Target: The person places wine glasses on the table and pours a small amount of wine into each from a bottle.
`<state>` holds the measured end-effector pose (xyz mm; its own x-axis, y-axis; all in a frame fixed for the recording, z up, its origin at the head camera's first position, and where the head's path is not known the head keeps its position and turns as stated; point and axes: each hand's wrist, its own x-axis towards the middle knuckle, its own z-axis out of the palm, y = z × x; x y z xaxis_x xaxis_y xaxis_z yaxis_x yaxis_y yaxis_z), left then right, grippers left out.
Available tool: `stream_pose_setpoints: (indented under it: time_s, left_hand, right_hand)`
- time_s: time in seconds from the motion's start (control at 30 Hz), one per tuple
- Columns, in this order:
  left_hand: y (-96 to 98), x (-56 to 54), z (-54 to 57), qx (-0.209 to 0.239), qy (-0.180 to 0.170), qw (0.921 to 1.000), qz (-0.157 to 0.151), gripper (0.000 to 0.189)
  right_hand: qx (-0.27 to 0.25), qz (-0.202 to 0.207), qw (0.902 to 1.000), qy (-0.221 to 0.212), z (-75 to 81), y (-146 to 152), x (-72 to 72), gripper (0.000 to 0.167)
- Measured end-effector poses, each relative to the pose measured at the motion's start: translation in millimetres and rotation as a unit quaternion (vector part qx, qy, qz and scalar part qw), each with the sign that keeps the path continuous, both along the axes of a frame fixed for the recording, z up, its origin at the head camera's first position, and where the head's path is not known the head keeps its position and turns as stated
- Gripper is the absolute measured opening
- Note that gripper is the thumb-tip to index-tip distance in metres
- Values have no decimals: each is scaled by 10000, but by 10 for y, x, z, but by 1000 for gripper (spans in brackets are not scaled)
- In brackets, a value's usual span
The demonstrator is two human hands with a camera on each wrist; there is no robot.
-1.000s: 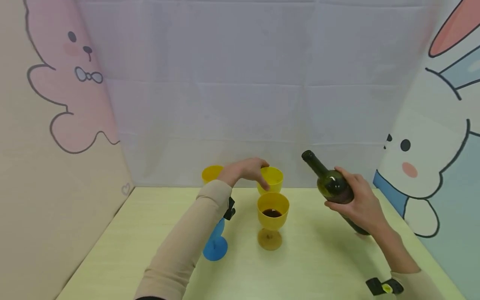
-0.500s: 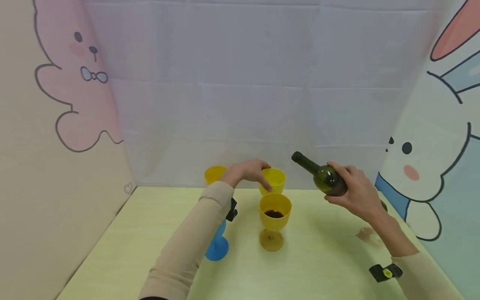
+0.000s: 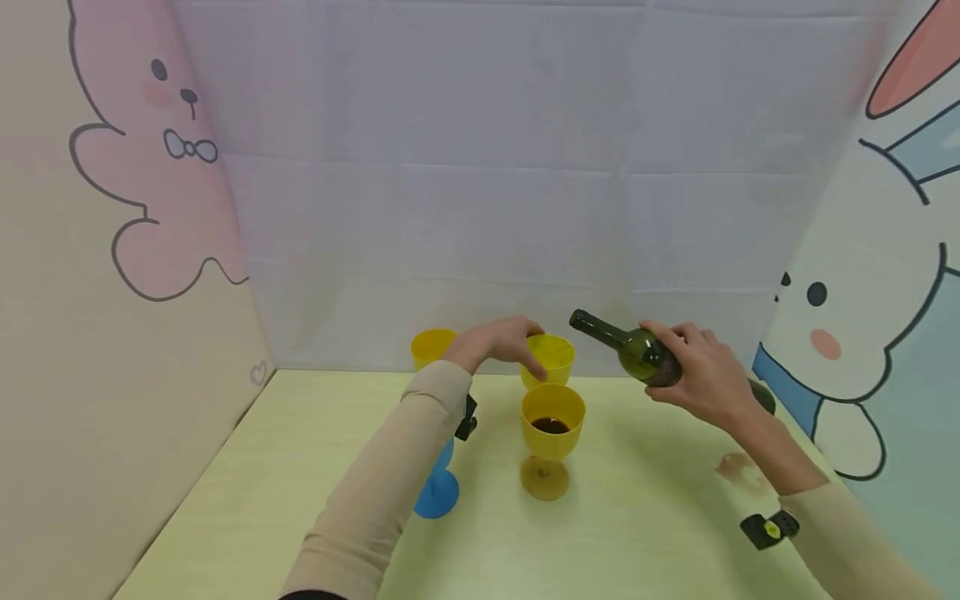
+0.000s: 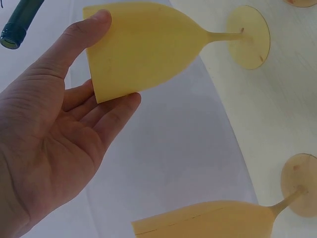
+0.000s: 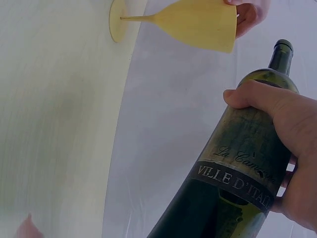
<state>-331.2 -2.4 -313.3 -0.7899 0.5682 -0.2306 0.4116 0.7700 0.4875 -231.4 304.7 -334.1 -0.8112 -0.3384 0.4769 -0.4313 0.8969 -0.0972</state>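
Observation:
At the back of the table my left hand (image 3: 495,342) holds a yellow goblet (image 4: 148,47) by its rim, thumb on one side and fingers on the other. The goblet stands upright on its foot. My right hand (image 3: 705,375) grips a green wine bottle (image 3: 641,354) around its labelled body (image 5: 242,163). The bottle leans left, its mouth (image 3: 577,320) above and just right of the held goblet's rim, apart from it. No stream shows at the mouth. In front of that goblet stands another yellow goblet (image 3: 553,446) with dark liquid (image 3: 550,425) in it.
Another yellow goblet (image 3: 432,342) stands at the back left, partly behind the left arm. A blue goblet (image 3: 437,493) is mostly hidden by the left sleeve (image 3: 382,483). A reddish wet patch (image 3: 738,471) marks the table (image 3: 637,533) on the right. A white cloth (image 3: 465,208) hangs behind.
My right hand has tilted the bottle further toward level and brought its mouth left, closer to the held goblet. The left hand keeps its hold on the rim.

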Motion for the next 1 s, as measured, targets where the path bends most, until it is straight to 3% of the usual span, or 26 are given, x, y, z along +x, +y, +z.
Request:
stream_pose_setpoints:
  time_s: [0.43, 1.0]
  left_hand:
    - [-53, -1, 2, 134, -49, 9999, 2, 82]
    - [-33, -19, 20, -50, -87, 9999, 34, 84]
  right_hand:
    - [527, -182, 9983, -186, 21, -30, -104, 96]
    - [1532, 129, 9850, 784, 92, -36, -167, 96]
